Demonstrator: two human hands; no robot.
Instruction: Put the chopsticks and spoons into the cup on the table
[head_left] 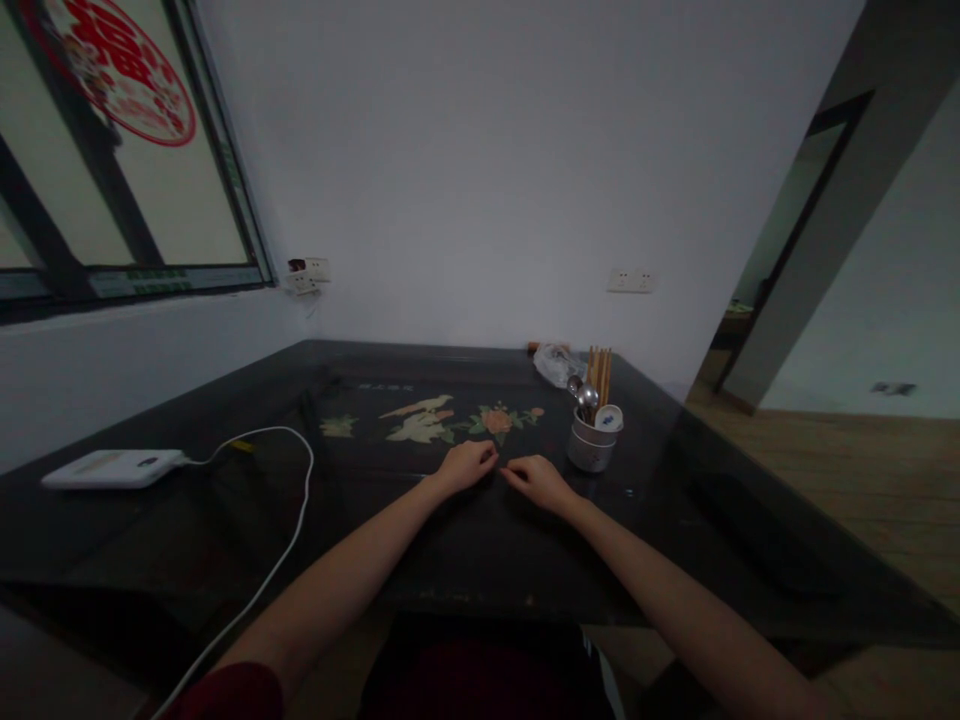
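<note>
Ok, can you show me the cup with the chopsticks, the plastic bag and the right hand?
Cup (589, 451): head view, on its outer wall.
Plastic bag (555, 366): head view, on its crumpled middle.
Right hand (543, 482): head view, on its back.

The left fingers (486, 456) and right fingers (517, 473) are partly hidden, curled under. The cup (590, 452) hides the lower ends of the chopsticks (604, 375) and spoons (588, 397). The cable (310, 465) and sleeve (232, 695) run off the bottom edge, the sticker (124, 60) off the top. The lettering (386, 387) is too small to read.
</note>
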